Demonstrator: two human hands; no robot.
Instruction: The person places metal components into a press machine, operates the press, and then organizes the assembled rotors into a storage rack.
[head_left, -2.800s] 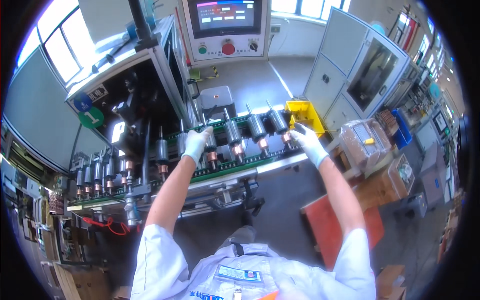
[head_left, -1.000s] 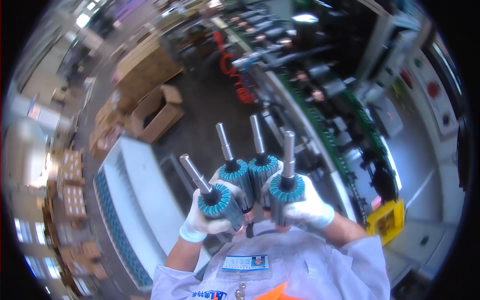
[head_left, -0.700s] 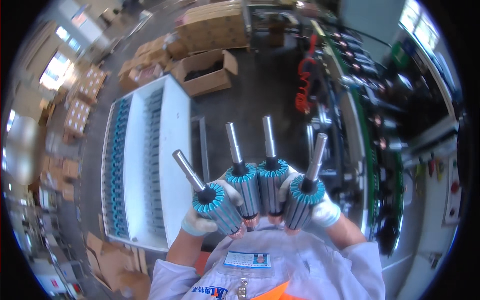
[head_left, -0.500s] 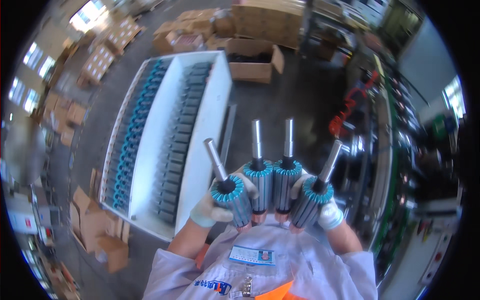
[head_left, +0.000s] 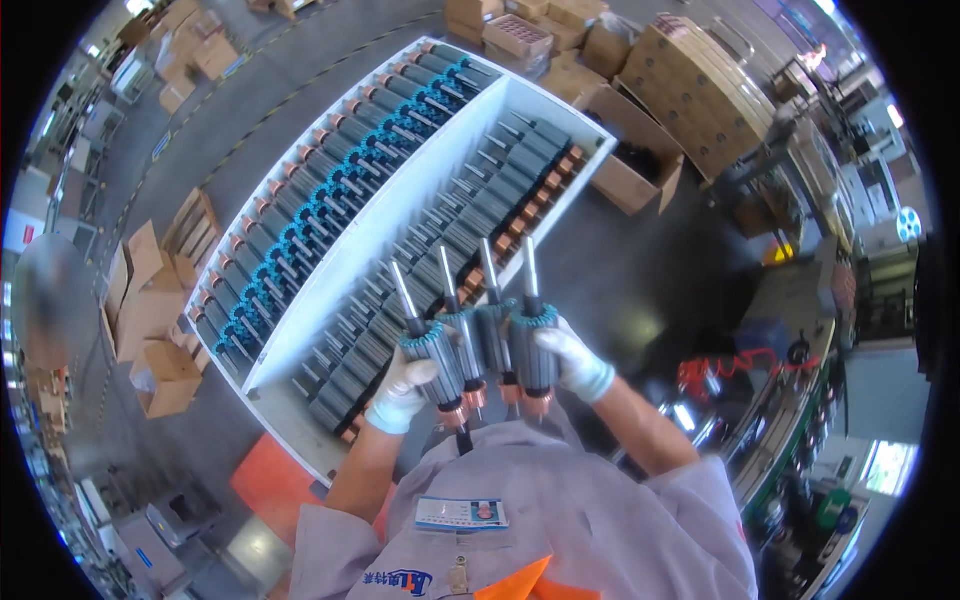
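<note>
My left hand (head_left: 402, 384), in a white glove, is closed around two motor armatures, an outer one (head_left: 432, 362) and an inner one (head_left: 465, 340). My gloved right hand (head_left: 576, 364) grips two more, an inner armature (head_left: 494, 338) and an outer armature (head_left: 537, 362). All have shafts pointing up and away, teal-wound ends and copper commutators toward my body. The inner pair hang close side by side; whether they touch I cannot tell. Just beyond my hands is a long white bin (head_left: 375, 218) with a lengthwise divider. Rows of armatures (head_left: 345, 165) fill both its compartments.
An opened carton (head_left: 607, 178) with dark contents stands beyond the bin's far right corner, beside stacked cardboard boxes (head_left: 690, 85). Red coiled hose (head_left: 735, 368) lies along the bench at right. Empty-looking cartons (head_left: 165, 375) and an orange-red panel (head_left: 272, 485) are at left.
My view has turned left, bringing the bin in front of me and the bench round to the lower right. The held armatures now overlap the bin's near side; both hands keep their hold.
</note>
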